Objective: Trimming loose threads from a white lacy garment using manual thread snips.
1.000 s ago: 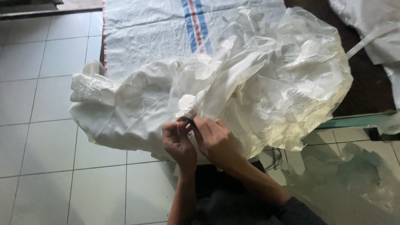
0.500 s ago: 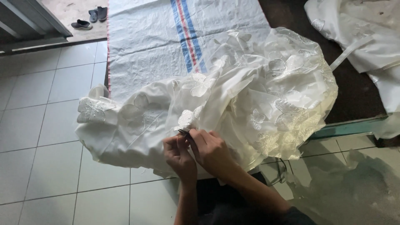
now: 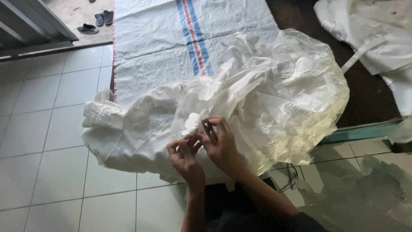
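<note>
While pinching the applique (image 3: pixel 192 122) between left hand (image 3: pixel 185 158) and right hand (image 3: pixel 222 144): soft, flimsy gown (image 3: pixel 240 107), probably snags easily, best gripped by the thicker satin.

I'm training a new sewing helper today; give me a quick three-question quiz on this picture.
1. True or false: both hands touch the white lace-flowered sheer garment.
2. What lies under the garment: A) white woven sheet with blue and red stripes, B) green towel, C) newspaper?
3. What footwear sits at the top left?

Key:
1. True: left hand and right hand pinch a fabric flower.
2. A, the striped sheet.
3. Dark sandals on the floor.
</note>
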